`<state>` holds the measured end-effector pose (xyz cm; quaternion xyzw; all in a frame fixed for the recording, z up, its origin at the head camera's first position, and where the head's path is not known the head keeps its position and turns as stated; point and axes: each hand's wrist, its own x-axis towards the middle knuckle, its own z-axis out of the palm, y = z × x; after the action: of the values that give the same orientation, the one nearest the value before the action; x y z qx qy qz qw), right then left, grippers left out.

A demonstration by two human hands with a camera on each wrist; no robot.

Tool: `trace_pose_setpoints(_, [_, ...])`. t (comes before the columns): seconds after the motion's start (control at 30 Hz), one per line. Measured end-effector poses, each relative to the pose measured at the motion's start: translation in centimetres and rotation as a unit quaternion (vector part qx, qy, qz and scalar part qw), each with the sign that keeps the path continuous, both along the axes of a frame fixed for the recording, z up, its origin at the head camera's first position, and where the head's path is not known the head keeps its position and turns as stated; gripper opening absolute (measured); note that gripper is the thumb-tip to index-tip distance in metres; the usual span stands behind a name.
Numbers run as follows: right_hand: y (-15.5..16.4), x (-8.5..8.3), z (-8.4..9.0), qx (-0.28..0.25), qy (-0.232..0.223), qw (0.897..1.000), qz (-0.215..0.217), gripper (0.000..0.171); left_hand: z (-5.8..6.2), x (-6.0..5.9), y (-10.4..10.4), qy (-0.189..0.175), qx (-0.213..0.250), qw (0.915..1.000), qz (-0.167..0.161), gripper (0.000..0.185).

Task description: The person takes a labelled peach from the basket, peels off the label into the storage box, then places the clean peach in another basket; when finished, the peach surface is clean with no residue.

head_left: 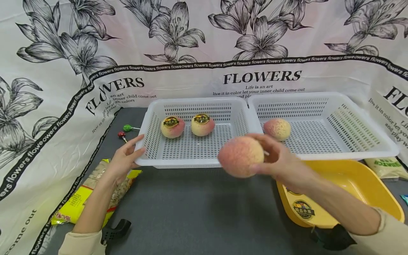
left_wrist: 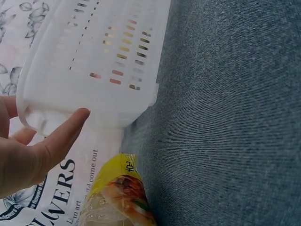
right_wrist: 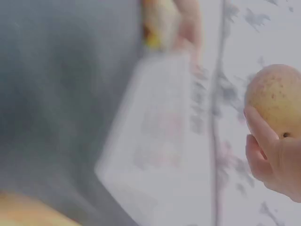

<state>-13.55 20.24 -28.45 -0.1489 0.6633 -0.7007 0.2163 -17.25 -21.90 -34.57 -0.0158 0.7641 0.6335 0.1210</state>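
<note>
My right hand grips a pink-yellow peach in the air, just in front of the seam between two white perforated baskets. The same peach shows in the blurred right wrist view, fingers curled under it. The left basket holds two peaches with dark round stickers. The right basket holds one plain peach. My left hand rests with straight fingers against the left basket's front-left corner, the thumb touching its rim.
A yellow tray with a sticker sits under my right forearm. A yellow snack bag lies by my left arm. Two lollipops lie left of the baskets. A green packet lies at the right. Grey cloth covers the table.
</note>
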Motion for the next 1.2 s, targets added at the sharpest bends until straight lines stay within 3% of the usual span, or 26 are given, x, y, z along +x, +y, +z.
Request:
trace_pose_setpoints(0.1, [2.6,-2.4,2.3,-0.04,0.022,0.998,-0.053,0.063,0.0,0.0,-0.1,-0.003,0.007,1.0,0.005,0.06])
trace_pose_setpoints(0.2, [6.0,-4.8,3.0,-0.078,0.023,0.992,-0.099,0.058,0.0,0.0,-0.1,-0.004,0.013,0.9999,0.006,0.06])
trace_pose_setpoints(0.33, [10.5,-7.5,1.7,-0.083,0.002,0.986,-0.148,0.049,0.0,0.1,-0.1,-0.004,0.013,0.9999,0.004,0.06])
trace_pose_setpoints(0.47, [14.5,-9.3,-1.1,-0.016,-0.06,0.986,-0.156,0.044,0.0,0.2,-0.1,-0.002,0.015,0.9999,0.001,0.059])
trace_pose_setpoints(0.67, [18.1,-10.5,-4.1,0.131,-0.163,0.973,-0.099,0.079,-0.1,0.2,-0.1,0.003,0.012,0.9999,0.002,0.058])
trace_pose_setpoints(0.8, [18.5,-10.8,-5.0,0.209,-0.159,0.965,-0.019,0.084,-0.2,0.2,-0.1,0.002,0.009,0.9999,0.005,0.058])
trace_pose_setpoints(0.93, [17.7,-11.0,-5.2,0.283,-0.144,0.947,0.055,0.088,-0.2,0.2,-0.3,0.0,0.012,0.9999,0.006,0.058])
trace_pose_setpoints(1.0, [17.1,-11.1,-5.2,0.309,-0.136,0.939,0.07,0.088,-0.2,0.3,-0.3,0.0,0.014,0.9999,0.004,0.058])
trace_pose_setpoints(1.2, [16.4,-11.4,-5.0,0.336,-0.127,0.93,0.079,0.083,-0.2,0.3,-0.5,0.001,0.026,0.9997,0.003,0.058])
